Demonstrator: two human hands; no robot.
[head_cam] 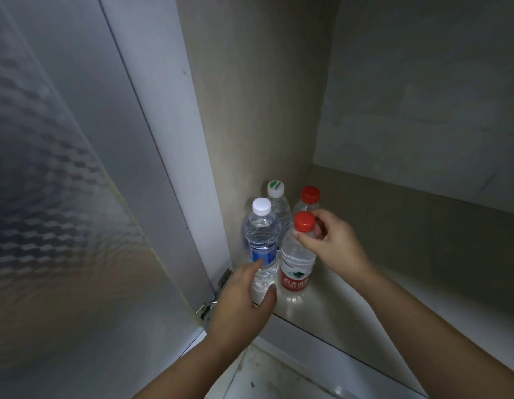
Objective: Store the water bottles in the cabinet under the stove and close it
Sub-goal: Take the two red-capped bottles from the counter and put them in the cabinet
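Several water bottles stand upright in the left front corner of the cabinet floor (394,272). My left hand (244,300) wraps the lower part of the blue-label bottle with a white cap (261,231). My right hand (333,240) pinches the neck of the red-label bottle with a red cap (297,263), just under the cap. Behind them stand a bottle with a white and green cap (277,197) and another red-capped bottle (309,197), mostly hidden.
The cabinet door (77,197) hangs open at the left, its hinges (218,292) near my left wrist. The cabinet's beige side wall (250,96) and back wall (422,96) enclose the space. A floor strip (279,375) shows below the cabinet edge.
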